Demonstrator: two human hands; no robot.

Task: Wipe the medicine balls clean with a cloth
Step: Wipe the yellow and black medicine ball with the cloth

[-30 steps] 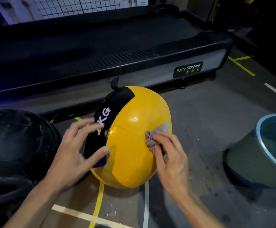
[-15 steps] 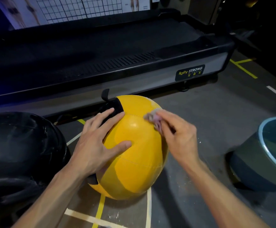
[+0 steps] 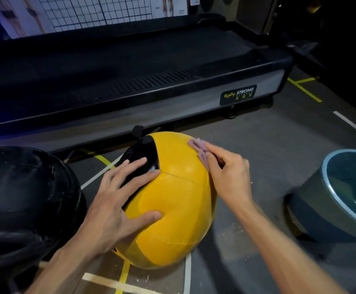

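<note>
The yellow medicine ball, with a black panel and a small black loop at its top, sits on the grey floor between your two hands. Your left hand lies flat on its near left side, fingers straight and spread across the black panel, thumb pressed into the yellow so the skin dents there. Your right hand is on the upper right shoulder of the ball, fingers curled round a bunched pale cloth that touches the yellow surface; how much cloth is tucked inside the palm is not clear. Just left of the ball, and close to your left forearm, stands a larger black medicine ball, scuffed and glossy. To the right, apart from the ball with bare floor between, is a round basin with a pale blue rim, partly cut off by the frame edge. Behind the ball runs the long black deck of a treadmill, its side rail carrying a "BODY STRONG" label. The floor bears yellow and white tape lines. A gridded wall chart hangs beyond, and the room is dim.
</note>
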